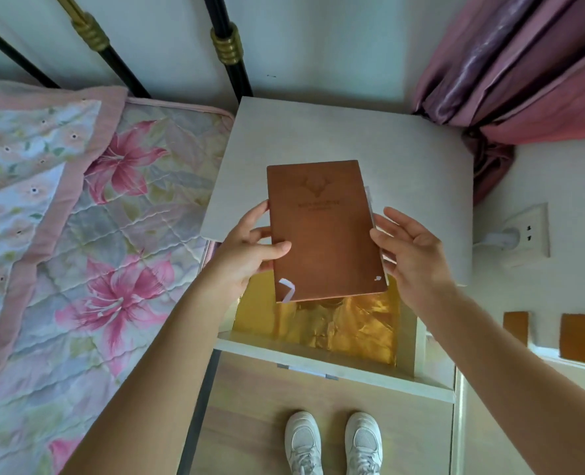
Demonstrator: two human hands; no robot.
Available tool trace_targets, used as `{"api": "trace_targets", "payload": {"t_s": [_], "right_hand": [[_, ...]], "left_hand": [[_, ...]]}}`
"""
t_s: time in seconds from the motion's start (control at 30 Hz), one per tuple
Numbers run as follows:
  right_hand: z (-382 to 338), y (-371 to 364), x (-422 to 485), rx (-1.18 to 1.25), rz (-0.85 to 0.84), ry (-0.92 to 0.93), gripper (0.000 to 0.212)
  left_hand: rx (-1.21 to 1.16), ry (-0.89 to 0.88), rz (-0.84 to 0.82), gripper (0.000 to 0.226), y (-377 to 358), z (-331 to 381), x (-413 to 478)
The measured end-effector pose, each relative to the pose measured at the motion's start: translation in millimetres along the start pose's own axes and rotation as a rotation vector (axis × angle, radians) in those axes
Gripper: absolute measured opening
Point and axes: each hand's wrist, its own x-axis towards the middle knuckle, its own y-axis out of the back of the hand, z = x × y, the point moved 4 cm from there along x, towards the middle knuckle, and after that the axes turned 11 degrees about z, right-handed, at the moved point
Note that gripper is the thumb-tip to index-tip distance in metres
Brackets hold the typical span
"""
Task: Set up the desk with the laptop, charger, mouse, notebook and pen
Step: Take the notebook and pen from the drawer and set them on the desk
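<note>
A brown notebook (325, 231) with a deer emblem on its cover is held in the air over the front of a small pale table (352, 138) and an open drawer. My left hand (250, 255) grips its left edge, thumb on the cover and fingers underneath. My right hand (411, 248) is at the right edge with straight fingers touching the page side. A white ribbon hangs from the notebook's lower left corner. No laptop, charger, mouse or pen is in view.
The open drawer (318, 368) below the notebook is lined with gold foil. A bed with a floral quilt (89, 234) stands at the left. At the right are pink curtains (524, 70) and a wall socket (524, 234) with a white plug. My white shoes (332, 443) are on the wooden floor.
</note>
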Motion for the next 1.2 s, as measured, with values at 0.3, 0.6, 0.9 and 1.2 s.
{"api": "trace_targets", "payload": {"t_s": [0.3, 0.6, 0.9, 1.2], "right_hand": [[11.9, -15.3, 89.6, -0.159, 0.193, 0.214, 0.051], [36.7, -16.9, 95.5, -1.003, -0.011, 0.540, 0.068], [35.0, -5.7, 96.9, -1.343, -0.055, 0.633, 0.065], [57.4, -22.5, 35.5, -1.699, -0.233, 0.942, 0.064]], "left_hand": [[0.248, -0.327, 0.139, 0.060, -50.6, -16.1, 107.6], [1.247, -0.677, 0.090, 0.069, -64.7, -49.2, 106.9], [1.270, -0.645, 0.106, 0.065, -59.3, -58.9, 81.3], [1.102, -0.635, 0.041, 0.070, -26.1, -127.4, 4.9]]}}
